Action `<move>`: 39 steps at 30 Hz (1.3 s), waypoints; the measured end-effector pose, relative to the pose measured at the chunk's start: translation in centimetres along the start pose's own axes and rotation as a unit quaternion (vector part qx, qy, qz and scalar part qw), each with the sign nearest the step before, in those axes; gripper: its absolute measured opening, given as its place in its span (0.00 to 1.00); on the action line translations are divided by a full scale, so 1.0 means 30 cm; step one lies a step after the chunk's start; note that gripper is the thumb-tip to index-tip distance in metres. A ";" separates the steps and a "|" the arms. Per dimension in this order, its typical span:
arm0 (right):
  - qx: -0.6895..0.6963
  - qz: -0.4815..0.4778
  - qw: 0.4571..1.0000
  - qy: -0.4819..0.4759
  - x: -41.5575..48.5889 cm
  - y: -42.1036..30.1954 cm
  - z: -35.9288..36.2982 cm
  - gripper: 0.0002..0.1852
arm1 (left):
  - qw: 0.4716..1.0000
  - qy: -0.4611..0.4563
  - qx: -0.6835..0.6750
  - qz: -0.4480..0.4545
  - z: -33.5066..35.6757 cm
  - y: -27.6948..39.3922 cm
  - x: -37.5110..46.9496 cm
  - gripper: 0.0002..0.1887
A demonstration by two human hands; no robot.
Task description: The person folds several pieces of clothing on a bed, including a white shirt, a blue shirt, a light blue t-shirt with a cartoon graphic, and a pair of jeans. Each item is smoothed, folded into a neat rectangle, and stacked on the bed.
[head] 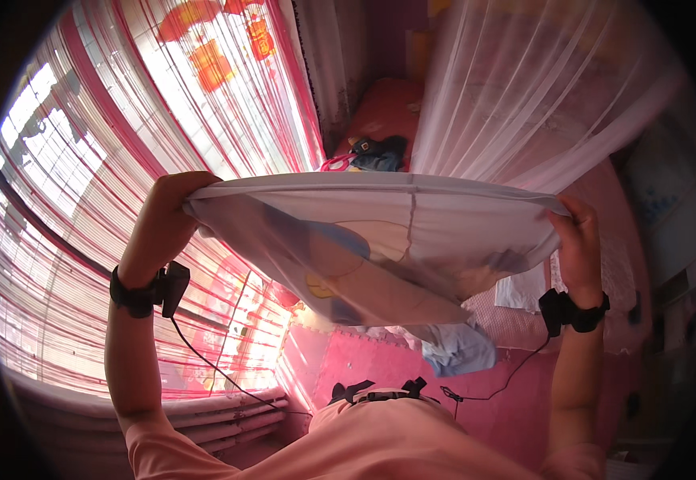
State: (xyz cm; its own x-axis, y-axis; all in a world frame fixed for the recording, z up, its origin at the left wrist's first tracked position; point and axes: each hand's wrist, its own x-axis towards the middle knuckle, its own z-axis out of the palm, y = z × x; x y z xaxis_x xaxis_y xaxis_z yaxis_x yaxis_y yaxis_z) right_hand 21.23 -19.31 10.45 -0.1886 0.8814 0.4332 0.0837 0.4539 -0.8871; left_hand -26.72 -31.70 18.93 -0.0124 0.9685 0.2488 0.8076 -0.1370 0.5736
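Note:
A thin white cloth garment (444,228) with a printed cartoon pattern is stretched wide at arm's length before me. Its long upper edge runs from hand to hand, and a seam crosses it near the middle. My left hand (183,195) grips the left end of that edge, the fingers partly hidden by the wrist and cloth. My right hand (576,240) pinches the right end between thumb and fingers. The lower part of the cloth hangs in loose folds. Each wrist wears a black strap with a small device and a cable.
A bed (618,270) with pink bedding and a sheer white net (504,108) stands to the right. Light blue cloth (459,351) lies beyond my waist, above pink foam floor mats (360,360). Red string curtains (108,138) cover the windows at left; pipes (234,426) run below. Clothes (378,153) lie farther back.

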 end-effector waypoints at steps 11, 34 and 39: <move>-0.078 -0.041 0.994 0.070 -0.050 -0.257 0.183 0.13 | 0.954 -0.012 -0.272 0.123 -0.073 -0.359 -0.035 0.12; 0.113 0.052 0.986 -0.110 -0.191 -0.326 0.135 0.33 | 0.848 -0.370 -0.380 0.007 0.151 -0.686 -0.293 0.15; -0.024 0.123 0.935 -0.331 -0.297 -0.398 0.304 0.36 | 0.668 -0.717 0.012 0.200 0.592 -0.572 -0.543 0.13</move>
State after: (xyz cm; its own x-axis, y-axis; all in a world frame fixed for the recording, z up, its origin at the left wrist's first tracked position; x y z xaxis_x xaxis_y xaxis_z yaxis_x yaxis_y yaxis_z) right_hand 12.98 -33.76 15.72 -0.7214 0.6925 0.0091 0.2452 0.2677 -0.9318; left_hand -29.91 -41.44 -8.82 0.7706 0.0612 -0.6344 0.5867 -0.4568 0.6686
